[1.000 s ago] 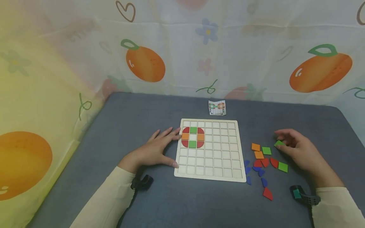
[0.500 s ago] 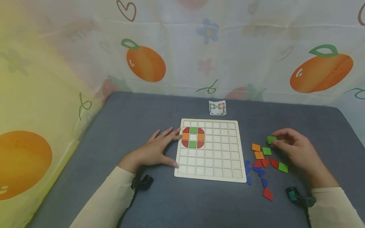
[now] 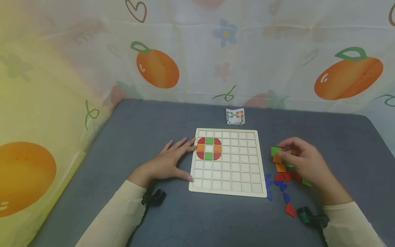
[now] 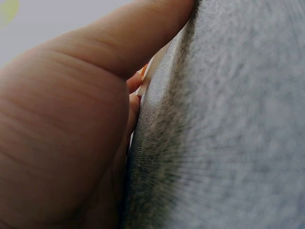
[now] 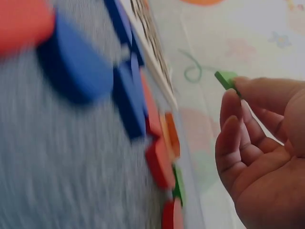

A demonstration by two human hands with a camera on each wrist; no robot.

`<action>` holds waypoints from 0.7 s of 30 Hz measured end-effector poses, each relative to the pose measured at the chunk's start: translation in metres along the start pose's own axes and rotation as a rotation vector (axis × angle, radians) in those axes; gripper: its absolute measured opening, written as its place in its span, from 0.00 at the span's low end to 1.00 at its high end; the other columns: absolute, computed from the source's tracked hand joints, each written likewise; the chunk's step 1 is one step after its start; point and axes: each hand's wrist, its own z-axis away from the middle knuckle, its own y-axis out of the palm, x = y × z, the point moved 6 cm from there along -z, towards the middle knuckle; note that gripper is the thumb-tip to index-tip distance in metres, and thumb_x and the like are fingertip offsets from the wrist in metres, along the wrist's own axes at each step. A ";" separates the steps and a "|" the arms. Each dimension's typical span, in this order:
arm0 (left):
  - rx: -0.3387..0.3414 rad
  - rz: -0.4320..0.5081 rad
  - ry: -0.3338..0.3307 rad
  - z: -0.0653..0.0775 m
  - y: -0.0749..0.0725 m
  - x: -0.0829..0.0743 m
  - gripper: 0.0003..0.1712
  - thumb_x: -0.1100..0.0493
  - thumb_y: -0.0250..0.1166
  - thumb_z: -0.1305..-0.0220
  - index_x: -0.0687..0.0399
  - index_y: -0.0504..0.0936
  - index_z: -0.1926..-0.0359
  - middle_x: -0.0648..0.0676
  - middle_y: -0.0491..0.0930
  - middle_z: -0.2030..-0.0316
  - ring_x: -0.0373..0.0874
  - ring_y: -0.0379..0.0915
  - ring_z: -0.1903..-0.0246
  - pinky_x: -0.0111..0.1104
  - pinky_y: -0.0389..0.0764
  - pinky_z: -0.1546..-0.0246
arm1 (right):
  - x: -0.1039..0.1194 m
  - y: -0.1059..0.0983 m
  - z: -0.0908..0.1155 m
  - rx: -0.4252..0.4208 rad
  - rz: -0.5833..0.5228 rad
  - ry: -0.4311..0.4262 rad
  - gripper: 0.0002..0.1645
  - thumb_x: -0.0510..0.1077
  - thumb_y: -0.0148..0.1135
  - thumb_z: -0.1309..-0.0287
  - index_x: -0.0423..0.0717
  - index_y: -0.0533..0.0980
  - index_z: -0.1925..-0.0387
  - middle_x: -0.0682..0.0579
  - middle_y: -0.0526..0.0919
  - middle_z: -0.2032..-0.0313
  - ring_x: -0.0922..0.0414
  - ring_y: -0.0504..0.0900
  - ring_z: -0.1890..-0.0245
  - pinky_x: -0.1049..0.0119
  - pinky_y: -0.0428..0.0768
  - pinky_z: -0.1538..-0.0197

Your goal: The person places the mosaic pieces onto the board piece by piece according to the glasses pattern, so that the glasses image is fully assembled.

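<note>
My right hand (image 3: 303, 161) pinches a green square tile (image 3: 275, 151) between thumb and fingers, above the loose pieces right of the board. In the right wrist view the tile (image 5: 225, 81) is lifted clear of the table. Spread fingers of my left hand (image 3: 166, 163) touch the left edge of a pale wooden grid board (image 3: 235, 177). Set in the board's upper left are red rounded corner pieces (image 3: 217, 156), two green squares (image 3: 209, 141) and two orange squares (image 3: 217, 148), forming a ring around a bare cell. The left wrist view shows mostly thumb and table.
Beside the board's right edge lie orange squares (image 3: 280, 167), red quarter-round pieces (image 3: 290, 210) and several blue pieces (image 3: 286, 198). Green tiles (image 3: 306, 182) are partly hidden under the right hand. A small printed pattern card (image 3: 235, 117) lies behind the board on the grey table (image 3: 148, 120).
My right hand has moved left with the green tile, from right of the loose pieces to over the orange squares near the board. The left hand has stayed in place.
</note>
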 end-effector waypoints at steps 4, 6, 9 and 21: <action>0.001 0.002 0.000 0.000 0.000 -0.001 0.67 0.27 0.83 0.50 0.41 0.64 0.14 0.44 0.45 0.13 0.48 0.32 0.15 0.57 0.28 0.21 | 0.012 0.009 -0.001 0.023 -0.055 -0.026 0.13 0.36 0.68 0.24 0.34 0.79 0.44 0.41 0.86 0.55 0.54 0.90 0.61 0.65 0.88 0.61; 0.002 0.005 0.000 0.000 -0.001 -0.001 0.67 0.27 0.83 0.50 0.42 0.64 0.14 0.44 0.45 0.13 0.48 0.32 0.15 0.57 0.28 0.21 | 0.018 0.014 -0.002 0.033 -0.056 -0.035 0.13 0.36 0.68 0.24 0.33 0.79 0.44 0.41 0.86 0.54 0.53 0.90 0.60 0.66 0.88 0.58; 0.004 0.009 -0.002 0.000 -0.001 -0.001 0.67 0.28 0.84 0.49 0.42 0.64 0.15 0.44 0.45 0.13 0.49 0.32 0.15 0.58 0.28 0.21 | 0.026 0.023 -0.004 0.055 -0.067 -0.026 0.13 0.36 0.67 0.23 0.33 0.79 0.44 0.41 0.87 0.55 0.50 0.90 0.59 0.66 0.87 0.57; 0.001 0.010 0.004 0.001 -0.001 -0.001 0.67 0.28 0.83 0.49 0.42 0.64 0.14 0.43 0.45 0.13 0.48 0.32 0.15 0.57 0.28 0.21 | 0.051 0.058 -0.026 0.065 -0.111 -0.013 0.13 0.40 0.69 0.23 0.38 0.82 0.44 0.46 0.86 0.57 0.46 0.88 0.59 0.58 0.87 0.54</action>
